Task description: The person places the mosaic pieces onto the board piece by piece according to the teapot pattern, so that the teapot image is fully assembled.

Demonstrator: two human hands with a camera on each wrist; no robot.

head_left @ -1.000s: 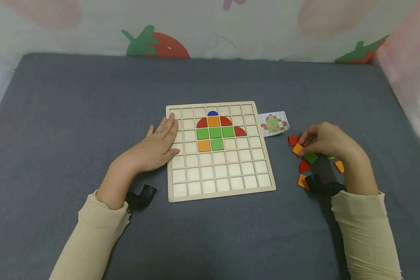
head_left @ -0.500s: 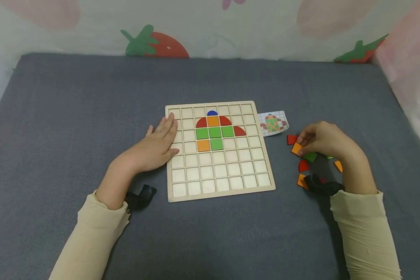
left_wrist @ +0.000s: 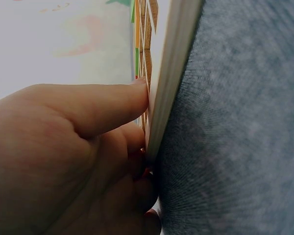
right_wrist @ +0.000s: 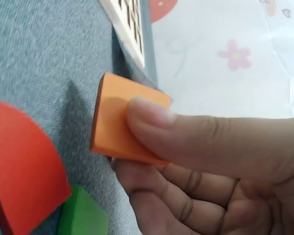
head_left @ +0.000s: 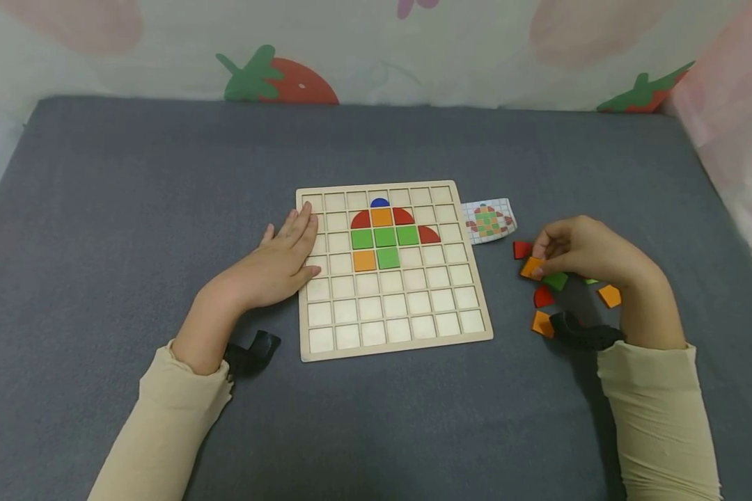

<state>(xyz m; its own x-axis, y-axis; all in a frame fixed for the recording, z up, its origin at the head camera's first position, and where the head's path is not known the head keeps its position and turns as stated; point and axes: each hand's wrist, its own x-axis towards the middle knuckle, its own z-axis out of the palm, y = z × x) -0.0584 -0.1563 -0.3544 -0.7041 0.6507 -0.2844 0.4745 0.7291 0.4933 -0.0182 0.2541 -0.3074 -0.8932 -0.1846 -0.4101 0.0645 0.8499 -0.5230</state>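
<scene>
An orange square tile (right_wrist: 112, 117) is pinched between the thumb and fingers of my right hand (head_left: 589, 250), over the loose pieces at the right. Close by lie a red quarter-round tile (head_left: 543, 297), a green tile (head_left: 555, 280) and a red tile (head_left: 522, 249). My left hand (head_left: 269, 268) rests with straight fingers on the left edge of a wooden grid board (head_left: 395, 341); in the left wrist view the thumb (left_wrist: 122, 100) touches the board's rim. Set in its cells are green squares (head_left: 385, 237), orange squares (head_left: 364, 261), red quarter-rounds (head_left: 429, 234) and a blue half-round (head_left: 379, 202).
A paper card (head_left: 490, 220) printed with a coloured tile pattern lies against the board's right edge. Another orange square (head_left: 542, 324) and an orange tile with a pointed side (head_left: 610, 296) lie near the right wrist's black strap (head_left: 585, 334). Grey cloth (head_left: 163, 160) covers the table.
My right hand has lifted and tilted the orange square slightly, and its wrist has shifted a little right, uncovering more of the pointed orange tile. The left hand has stayed on the board.
</scene>
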